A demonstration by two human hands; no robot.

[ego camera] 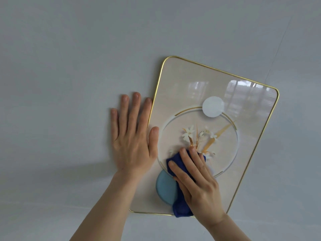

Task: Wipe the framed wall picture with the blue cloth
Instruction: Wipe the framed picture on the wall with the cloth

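Two hands up on the wall: the right hand point(198, 185) presses the blue cloth point(180, 171) flat-fingered onto the lower middle of the framed picture point(243, 136). Unwiped glass lies up and right of those fingers (along the long axis). The left hand point(133, 136), fingers spread and holding nothing, braces beside the gold edge.

The framed wall picture point(225, 94) is seen right of centre in the frame, tilted clockwise. It is a pale beige panel with rounded corners and a thin gold edge. A large ring, white flowers with golden stems, a white disc above and a light blue disc below are printed on it. Window reflections are shown on its glossy upper right. The blue cloth point(181, 208), dark and crumpled, is pressed against its lower middle, reaching down to the bottom edge.
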